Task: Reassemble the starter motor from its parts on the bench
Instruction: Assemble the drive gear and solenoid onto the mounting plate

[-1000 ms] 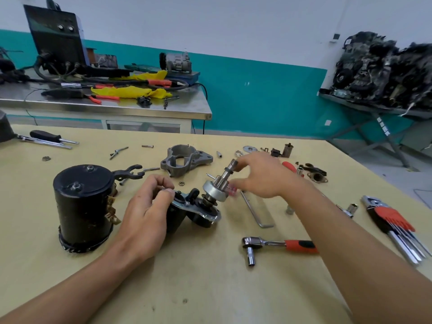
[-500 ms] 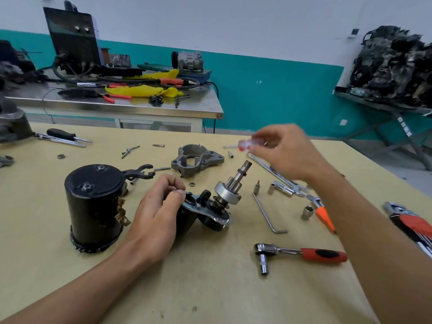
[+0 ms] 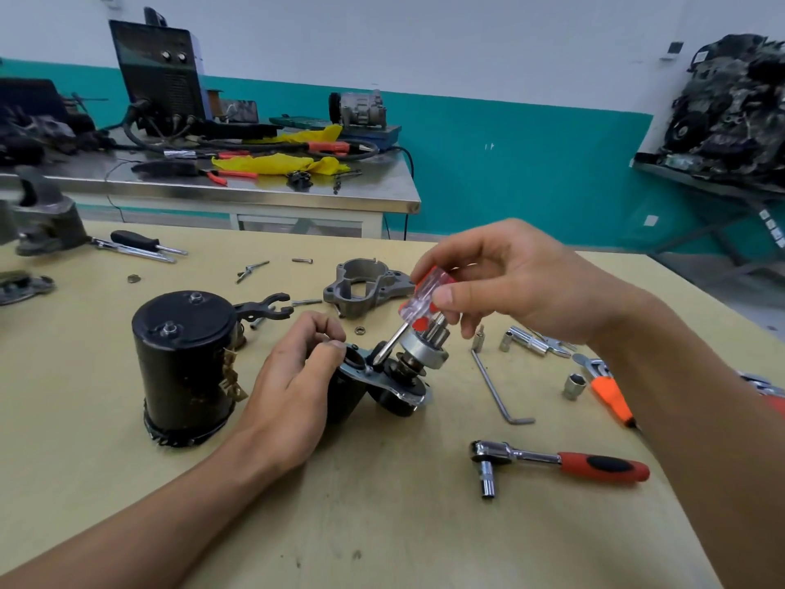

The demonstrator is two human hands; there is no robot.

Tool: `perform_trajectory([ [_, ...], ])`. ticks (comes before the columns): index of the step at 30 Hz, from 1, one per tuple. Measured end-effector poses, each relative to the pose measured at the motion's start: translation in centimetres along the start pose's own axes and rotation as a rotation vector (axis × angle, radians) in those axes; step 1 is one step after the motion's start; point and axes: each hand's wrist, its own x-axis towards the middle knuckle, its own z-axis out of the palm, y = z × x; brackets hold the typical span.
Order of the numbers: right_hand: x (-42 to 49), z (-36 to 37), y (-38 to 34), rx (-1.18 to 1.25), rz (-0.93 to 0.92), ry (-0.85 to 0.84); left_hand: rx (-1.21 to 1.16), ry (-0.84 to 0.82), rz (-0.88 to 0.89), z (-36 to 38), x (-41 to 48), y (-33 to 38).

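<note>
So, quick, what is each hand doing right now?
Left hand: closed, gripping the black motor assembly.
Right hand: closed, pinching the stubby screwdriver, its tip down at the assembly's plate.

Both forearms (image 3: 170, 503) are bare — so are the left hand (image 3: 293, 384) and the right hand (image 3: 518, 282), its thumbnail cut short.

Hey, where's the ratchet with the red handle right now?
In the head view, the ratchet lies on the bench at lower right, just nearer the camera than the bent hex key.
</note>
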Motion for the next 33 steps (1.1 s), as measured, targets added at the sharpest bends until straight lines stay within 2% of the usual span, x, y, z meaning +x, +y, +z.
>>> perform_trajectory([
  [15, 0.12, 0.73, 0.14, -0.122, 0.044, 0.037, -0.031, -0.014, -0.002, -0.06, 0.12, -0.32],
  [33, 0.01, 0.68, 0.15, -0.131, 0.034, 0.039, -0.041, -0.016, -0.011, -0.06, 0.12, -0.31],
])
